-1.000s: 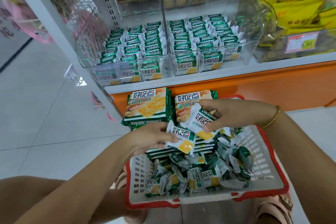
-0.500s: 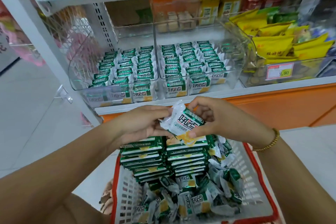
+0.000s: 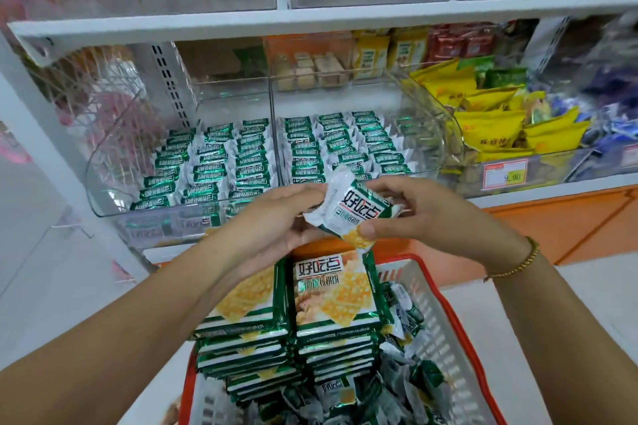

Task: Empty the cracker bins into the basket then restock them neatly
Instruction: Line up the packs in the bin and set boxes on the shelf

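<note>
A small green-and-white cracker packet (image 3: 355, 210) is held up in front of the shelf. My left hand (image 3: 276, 217) pinches its left end and my right hand (image 3: 417, 210) grips its right side. Behind them stand two clear cracker bins, the left bin (image 3: 114, 162) and the right bin (image 3: 431, 134), each holding neat rows of small packets. Below my hands is a red-rimmed white basket (image 3: 445, 317) with two stacks of large cracker packs (image 3: 331, 293) and several loose small packets (image 3: 404, 369).
A clear bin of yellow snack bags (image 3: 493, 128) with a price tag (image 3: 505, 174) sits to the right on the same white shelf (image 3: 552, 191). Another shelf board (image 3: 310, 22) runs overhead with clear bins above. Orange base panel (image 3: 569, 221) lies below; grey floor is to the left.
Both hands lifted the small packet from just above the basket up to the front of the bins. The view tilted upward, showing the upper shelf.
</note>
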The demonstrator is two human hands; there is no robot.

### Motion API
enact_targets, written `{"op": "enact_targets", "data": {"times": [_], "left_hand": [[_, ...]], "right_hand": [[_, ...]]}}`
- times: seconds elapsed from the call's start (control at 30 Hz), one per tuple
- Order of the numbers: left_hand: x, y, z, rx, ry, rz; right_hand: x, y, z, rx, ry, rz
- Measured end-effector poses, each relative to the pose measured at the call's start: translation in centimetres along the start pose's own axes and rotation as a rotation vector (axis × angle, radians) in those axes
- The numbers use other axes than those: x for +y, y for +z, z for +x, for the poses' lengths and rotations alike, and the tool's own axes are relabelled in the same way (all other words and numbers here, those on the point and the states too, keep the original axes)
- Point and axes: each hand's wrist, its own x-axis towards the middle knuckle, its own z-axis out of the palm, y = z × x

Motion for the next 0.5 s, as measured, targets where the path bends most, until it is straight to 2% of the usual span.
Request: {"op": "enact_targets", "data": {"times": [0.13, 0.2, 0.23, 0.3, 0.37, 0.43, 0.5], "left_hand": [[1.4, 1.1, 1.3, 0.0, 0.07, -0.096], [1.7, 1.3, 2.2, 0.027, 0.104, -0.006], [1.7, 1.1, 2.7, 0.082, 0.149, 0.216], [1.1, 0.1, 3.4, 0.188, 0.293, 0.928], [0.1, -0.7, 3.8, 0.195, 0.403, 1.417], [-0.7, -0.8, 3.8, 0.154, 0.447, 1.624], [-1.2, -0.8, 4.0, 0.135, 0.466, 1.689]], "right_hand": [[-2.0, -2.6, 1.8, -0.029, -0.001, -0.216], [-2.9, -4.5, 2.9, -0.056, 0.034, -0.315], [-3.3, -5.7, 3.7, -0.055, 0.059, -0.383], [-3.7, -8.1, 5.6, -0.041, 0.099, -0.592], [-3.9, -9.9, 7.9, -0.071, 0.143, -0.874], [-3.8, -10.7, 10.0, -0.151, 0.229, -1.104], [-3.6, -10.6, 11.8, -0.283, 0.331, -1.244]]}}
